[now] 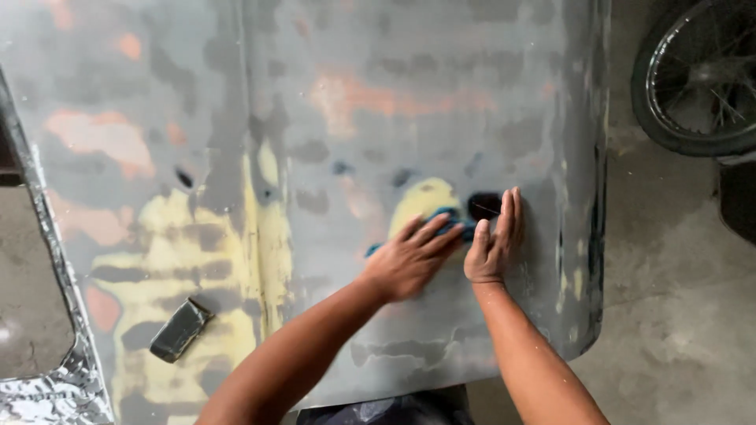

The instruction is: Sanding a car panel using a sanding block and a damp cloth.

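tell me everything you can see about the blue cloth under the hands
The blue cloth is small, soft-looking and crumpled, mostly hidden. It lies flat on the patchy grey and yellow car panel, by a dark spot. The left hand presses on it with spread fingers; the right hand lies flat at its right edge.

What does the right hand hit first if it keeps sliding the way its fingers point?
The right hand lies flat on the car panel, fingers pointing up-frame. Its fingertips sit beside a dark patch; beyond that, only more sanded panel, as far as visible.
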